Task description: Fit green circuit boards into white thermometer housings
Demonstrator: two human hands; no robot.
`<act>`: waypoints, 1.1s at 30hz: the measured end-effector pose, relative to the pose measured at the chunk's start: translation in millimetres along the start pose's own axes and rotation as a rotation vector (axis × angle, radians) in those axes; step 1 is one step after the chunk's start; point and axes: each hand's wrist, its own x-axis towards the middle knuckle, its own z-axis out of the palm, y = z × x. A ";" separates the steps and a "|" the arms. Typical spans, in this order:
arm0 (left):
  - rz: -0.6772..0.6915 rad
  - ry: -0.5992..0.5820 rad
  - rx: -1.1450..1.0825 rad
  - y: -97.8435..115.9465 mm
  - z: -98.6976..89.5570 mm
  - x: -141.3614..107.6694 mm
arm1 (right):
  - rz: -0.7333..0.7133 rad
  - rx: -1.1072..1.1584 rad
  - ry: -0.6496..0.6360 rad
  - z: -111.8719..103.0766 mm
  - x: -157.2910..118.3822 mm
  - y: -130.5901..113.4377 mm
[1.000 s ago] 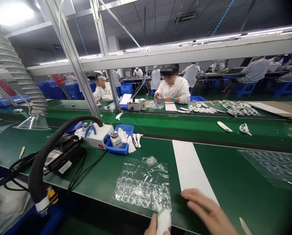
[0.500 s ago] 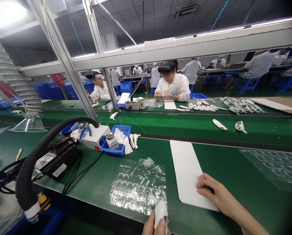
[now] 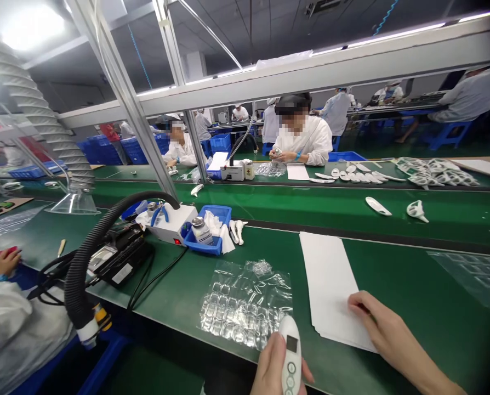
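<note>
My left hand [image 3: 269, 365] is closed around a white handheld device [image 3: 291, 356] at the bottom of the view. Its face shows a small dark screen and round buttons and is turned up towards me. Just beyond it lies a clear plastic sheet [image 3: 228, 307] with rows of square pockets, a small crumpled clear piece [image 3: 259, 267] at its far edge. My right hand [image 3: 379, 318] lies over the right edge of a stack of white paper [image 3: 327, 274], fingers curled and closed with the tips at the paper. Whatever they may pinch is hidden.
A blue tray [image 3: 206, 244] holds a metal-topped bottle and white cloths. White parts [image 3: 239, 231] lie beside it. A white box [image 3: 173, 222], black hose [image 3: 80, 263] and cables occupy the left. More white pieces [image 3: 377, 206] rest on the green belt. Co-workers [image 3: 306, 137] sit opposite; another's hand [image 3: 2, 262] shows left.
My left hand has turned the device so its screen and buttons face me, and raised it slightly. My right hand stays at the paper's edge. The view has shifted left; a co-worker's arm now shows there.
</note>
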 end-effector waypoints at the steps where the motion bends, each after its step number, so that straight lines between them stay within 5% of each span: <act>1: -0.001 -0.056 0.033 3.0 -0.6 1.4 | 0.012 0.066 -0.006 -0.7 -2.1 -12.0; 7: 0.038 -0.173 0.098 4.2 -4.7 12.1 | 0.081 0.503 -0.382 16.6 -20.0 -112.0; 10: 0.048 -0.140 0.093 -0.1 -4.4 15.3 | 0.084 0.532 -0.462 29.4 -18.9 -137.0; 20: 0.021 -0.029 0.094 0.2 -6.5 14.3 | 0.059 0.482 -0.423 45.2 -10.4 -135.9; 26: 0.071 -0.060 0.084 -2.4 -10.4 15.2 | 0.070 0.493 -0.399 47.0 -10.1 -138.4; 33: 0.024 -0.157 0.069 19.4 -15.9 -7.0 | 0.092 0.496 -0.430 48.2 -9.5 -137.2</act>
